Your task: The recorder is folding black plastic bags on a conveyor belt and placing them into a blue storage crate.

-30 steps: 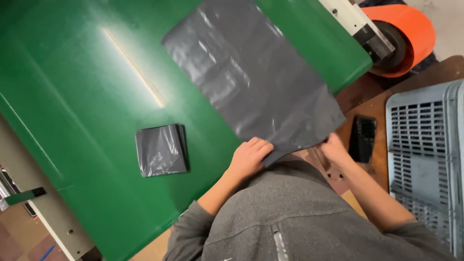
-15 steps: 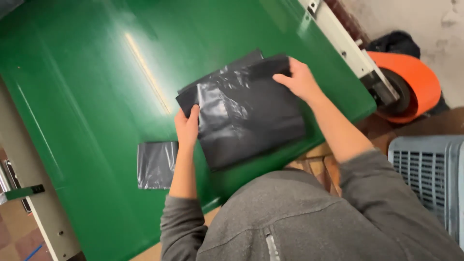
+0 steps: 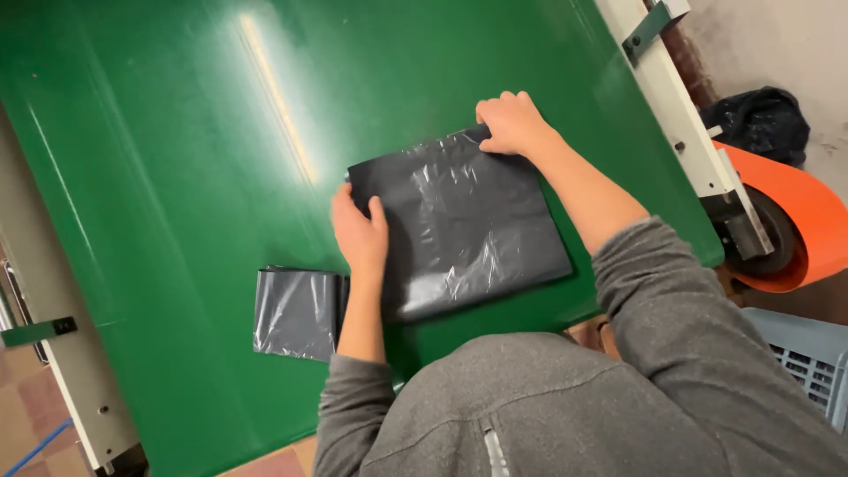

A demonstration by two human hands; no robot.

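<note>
A: Where is the dark plastic bag [image 3: 459,230]?

B: Lying flat and folded on the green surface [image 3: 159,159], near the person's body, roughly in the middle of the view.

A: And the left hand [image 3: 359,231]?

B: It rests on the bag's left edge, fingers laid together and pressing down, the thumb on top of the plastic.

A: The right hand [image 3: 512,124]?

B: At the far right corner of the bag, fingers curled and pinching that corner against the surface.

A: Anything else on the surface?

B: A smaller folded bag [image 3: 296,314] of the same dark plastic lies to the left, just beside the left forearm, apart from the bigger one.

A: And off the surface?

B: An orange roll [image 3: 795,221] on the right past the white frame [image 3: 680,132], a black sack [image 3: 760,119] farther back, and a grey crate [image 3: 808,358] at the near right.
</note>
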